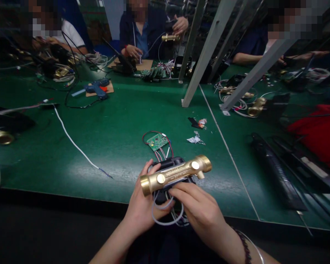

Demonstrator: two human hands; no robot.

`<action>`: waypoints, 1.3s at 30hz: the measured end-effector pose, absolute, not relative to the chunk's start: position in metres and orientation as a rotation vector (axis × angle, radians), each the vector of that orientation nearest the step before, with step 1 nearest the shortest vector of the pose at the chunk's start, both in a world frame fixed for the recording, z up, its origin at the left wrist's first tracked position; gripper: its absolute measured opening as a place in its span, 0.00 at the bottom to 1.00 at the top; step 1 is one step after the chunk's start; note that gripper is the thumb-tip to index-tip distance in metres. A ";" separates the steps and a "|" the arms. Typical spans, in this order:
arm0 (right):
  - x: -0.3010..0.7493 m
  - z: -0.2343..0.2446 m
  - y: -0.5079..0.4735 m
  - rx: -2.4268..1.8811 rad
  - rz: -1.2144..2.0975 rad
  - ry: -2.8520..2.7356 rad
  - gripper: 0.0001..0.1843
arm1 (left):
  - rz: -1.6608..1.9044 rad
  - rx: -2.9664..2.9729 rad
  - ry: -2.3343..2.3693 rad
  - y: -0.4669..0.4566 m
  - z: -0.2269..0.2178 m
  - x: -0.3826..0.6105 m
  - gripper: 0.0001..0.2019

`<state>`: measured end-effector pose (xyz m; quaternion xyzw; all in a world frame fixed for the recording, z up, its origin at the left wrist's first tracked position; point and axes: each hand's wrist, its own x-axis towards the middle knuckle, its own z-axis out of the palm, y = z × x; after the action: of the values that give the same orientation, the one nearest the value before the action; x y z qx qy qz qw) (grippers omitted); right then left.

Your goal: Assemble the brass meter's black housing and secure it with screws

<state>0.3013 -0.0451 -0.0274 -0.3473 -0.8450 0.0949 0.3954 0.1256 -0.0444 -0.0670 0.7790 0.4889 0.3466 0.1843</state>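
Both hands at near edge of green surface (112, 139): left hand (141, 211) closed around brass pipe fitting (176, 174) and black housing (172, 163); right hand (200, 209) fingers pressing its near side. Circuit board (157, 141) just beyond.

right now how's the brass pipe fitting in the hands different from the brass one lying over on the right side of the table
The brass fitting in the hands is a long straight tube, gripped by the left hand and right hand above the table's near edge, against a black housing. The brass fitting on the right looks shorter and stubbier, and lies untouched among wires. Both are shiny brass.
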 end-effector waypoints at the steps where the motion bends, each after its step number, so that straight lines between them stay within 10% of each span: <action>1: 0.301 -0.028 -0.044 -0.855 0.258 -2.136 0.13 | 0.969 2.209 1.375 -0.044 -0.069 0.126 0.30; 39: 0.332 -0.034 -0.044 -0.575 0.493 -2.347 0.17 | 1.053 2.245 1.574 -0.040 -0.088 0.127 0.33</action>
<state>0.3321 -0.0443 -0.0341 -0.2201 -0.8980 0.1886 0.3311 0.1265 -0.0396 -0.0885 0.7605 0.5330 0.3566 0.1021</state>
